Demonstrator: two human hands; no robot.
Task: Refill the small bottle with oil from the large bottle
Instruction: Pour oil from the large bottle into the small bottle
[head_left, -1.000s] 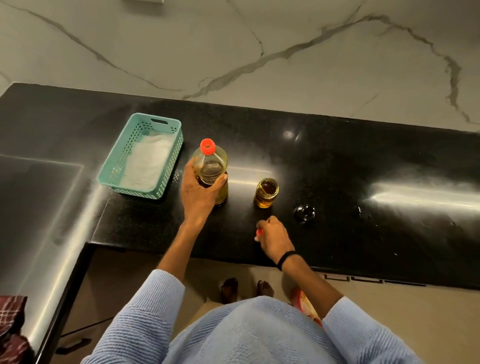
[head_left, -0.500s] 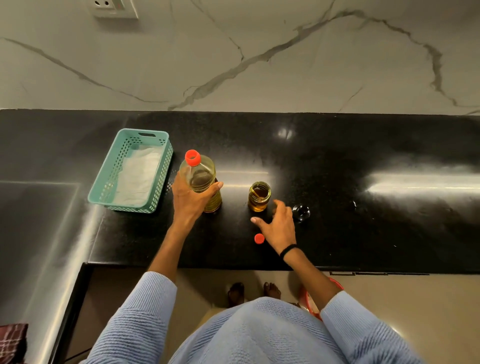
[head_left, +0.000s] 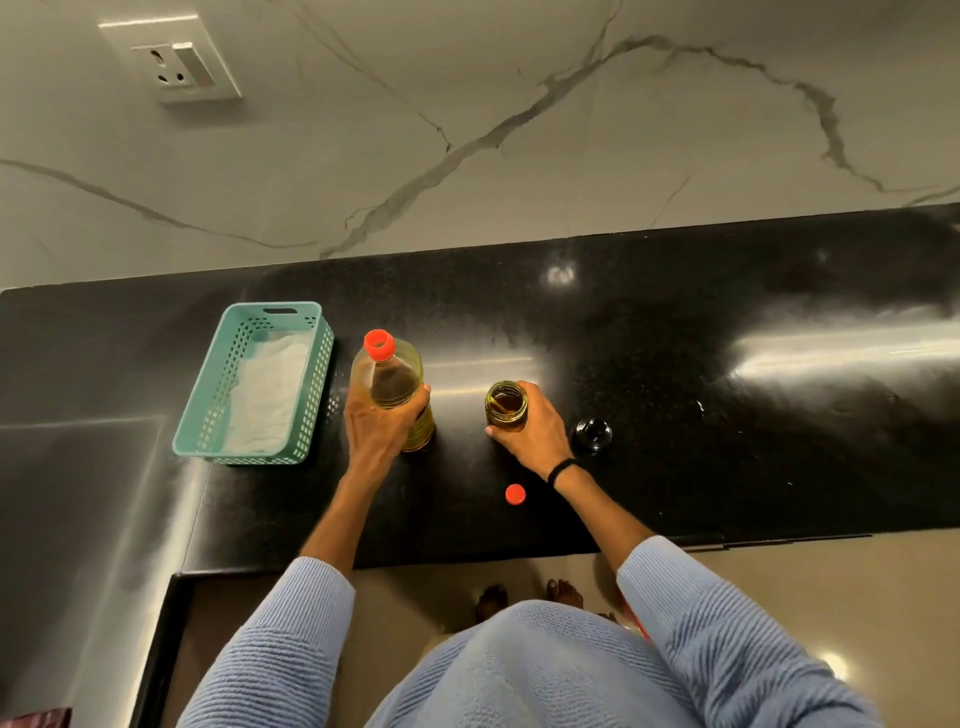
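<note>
Your left hand (head_left: 376, 431) wraps large bottle (head_left: 389, 379), upright on counter (head_left: 675, 415); right hand (head_left: 535, 436) clasps open small bottle (head_left: 506, 402) nearby — steady that, lift, tip slowly, mouth over mouth.

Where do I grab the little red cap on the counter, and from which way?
Pinch the red cap by its round rim, thumb and fingertip on opposite sides, coming straight down from above. It lies flat and low on the black counter, too small to wrap a hand round.
</note>
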